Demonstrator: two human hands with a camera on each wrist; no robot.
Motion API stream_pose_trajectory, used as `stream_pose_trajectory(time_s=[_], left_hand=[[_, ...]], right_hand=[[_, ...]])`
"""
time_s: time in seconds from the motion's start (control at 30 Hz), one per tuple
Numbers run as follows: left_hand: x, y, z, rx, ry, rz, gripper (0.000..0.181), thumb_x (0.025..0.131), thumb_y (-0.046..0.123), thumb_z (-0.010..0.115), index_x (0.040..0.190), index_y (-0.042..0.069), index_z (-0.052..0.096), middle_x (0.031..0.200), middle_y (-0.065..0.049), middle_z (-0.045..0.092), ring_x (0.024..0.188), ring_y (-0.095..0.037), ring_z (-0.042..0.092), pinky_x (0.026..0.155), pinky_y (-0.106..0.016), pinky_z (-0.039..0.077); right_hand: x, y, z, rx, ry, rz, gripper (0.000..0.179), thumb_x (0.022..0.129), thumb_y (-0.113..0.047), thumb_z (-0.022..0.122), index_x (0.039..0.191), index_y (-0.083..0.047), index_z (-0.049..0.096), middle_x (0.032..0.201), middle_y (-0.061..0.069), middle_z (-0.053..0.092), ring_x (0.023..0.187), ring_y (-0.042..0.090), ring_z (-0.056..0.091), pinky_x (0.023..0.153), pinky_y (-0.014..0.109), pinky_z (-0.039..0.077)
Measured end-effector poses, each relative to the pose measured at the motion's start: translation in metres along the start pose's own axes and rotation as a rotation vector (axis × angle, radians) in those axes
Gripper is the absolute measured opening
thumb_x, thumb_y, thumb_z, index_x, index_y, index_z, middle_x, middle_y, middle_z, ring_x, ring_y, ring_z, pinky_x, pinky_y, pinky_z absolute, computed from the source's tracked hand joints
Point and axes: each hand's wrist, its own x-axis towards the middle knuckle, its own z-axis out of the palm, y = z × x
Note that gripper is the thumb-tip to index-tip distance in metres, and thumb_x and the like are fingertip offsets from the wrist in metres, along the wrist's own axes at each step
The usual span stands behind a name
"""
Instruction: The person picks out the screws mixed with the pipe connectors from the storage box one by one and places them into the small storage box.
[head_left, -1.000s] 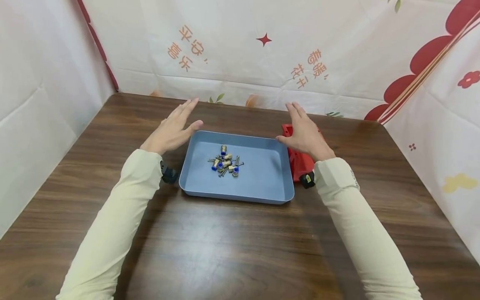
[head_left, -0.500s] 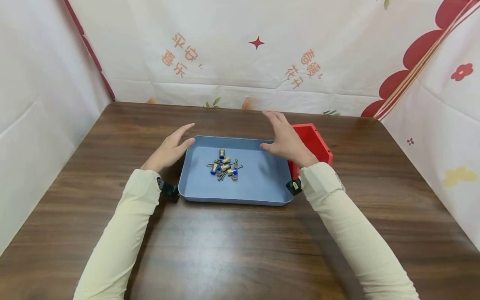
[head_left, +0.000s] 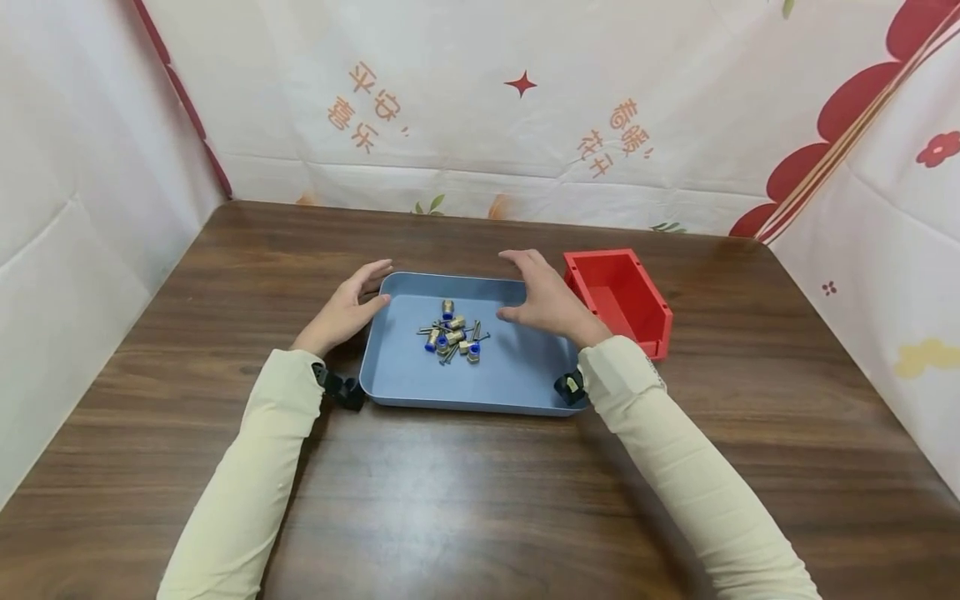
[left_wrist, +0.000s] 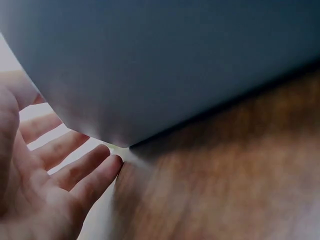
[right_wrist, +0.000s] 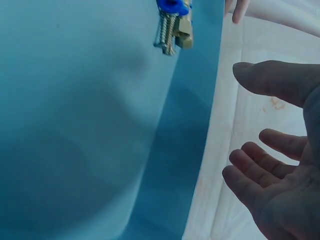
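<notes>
Right fingers (head_left: 528, 263) now nearer brass fittings (head_left: 455, 337)

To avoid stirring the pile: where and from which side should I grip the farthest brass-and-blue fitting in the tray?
Likely pinch the fitting from above by its brass body, across its left and right flanks: those look free, while its blue collar faces the crowded pile.

We see a shallow blue-grey tray (head_left: 510, 375) lying flat on the table (head_left: 420, 517); in it we find brass-and-blue fittings (head_left: 456, 337) and screws (head_left: 476, 331) heaped loosely, left of centre.
</notes>
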Motion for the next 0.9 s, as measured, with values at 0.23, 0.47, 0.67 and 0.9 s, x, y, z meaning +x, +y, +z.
stream_pose_trajectory(time_s=[0.23, 0.47, 0.67, 0.9], left_hand=[[0.001, -0.001, -0.002, 0.022, -0.036, -0.001, 0.056, 0.098, 0.008, 0.050, 0.149, 0.002, 0.027, 0.154, -0.019, 0.027, 0.140, -0.038, 0.029, 0.110, -0.056, 0.030], [-0.001, -0.008, -0.004, 0.004, -0.050, -0.036, 0.055, 0.098, 0.008, 0.050, 0.149, 0.004, 0.029, 0.153, -0.019, 0.028, 0.140, -0.039, 0.029, 0.110, -0.056, 0.028], [-0.001, -0.013, -0.005, -0.004, -0.063, -0.035, 0.056, 0.097, 0.009, 0.051, 0.149, 0.007, 0.030, 0.153, -0.018, 0.029, 0.138, -0.040, 0.031, 0.110, -0.057, 0.029], [-0.003, -0.013, -0.007, -0.019, -0.070, -0.028, 0.057, 0.097, 0.012, 0.053, 0.149, 0.009, 0.030, 0.154, -0.016, 0.028, 0.139, -0.038, 0.030, 0.111, -0.056, 0.027]], right_hand=[[0.002, -0.003, 0.011, 0.051, -0.052, -0.012, 0.077, 0.073, -0.014, 0.081, 0.140, -0.004, 0.042, 0.139, 0.017, 0.043, 0.123, 0.032, 0.047, 0.097, 0.045, 0.049], [0.004, -0.003, 0.021, 0.055, -0.086, -0.027, 0.071, 0.074, -0.012, 0.081, 0.135, -0.002, 0.048, 0.134, 0.017, 0.048, 0.121, 0.032, 0.048, 0.099, 0.046, 0.047], [0.006, 0.001, 0.030, 0.074, -0.129, -0.039, 0.063, 0.075, -0.010, 0.080, 0.131, -0.003, 0.051, 0.130, 0.015, 0.052, 0.117, 0.030, 0.052, 0.099, 0.044, 0.047], [0.008, 0.000, 0.034, 0.091, -0.152, -0.034, 0.055, 0.074, -0.009, 0.081, 0.124, -0.005, 0.056, 0.124, 0.011, 0.056, 0.110, 0.026, 0.056, 0.095, 0.041, 0.049]])
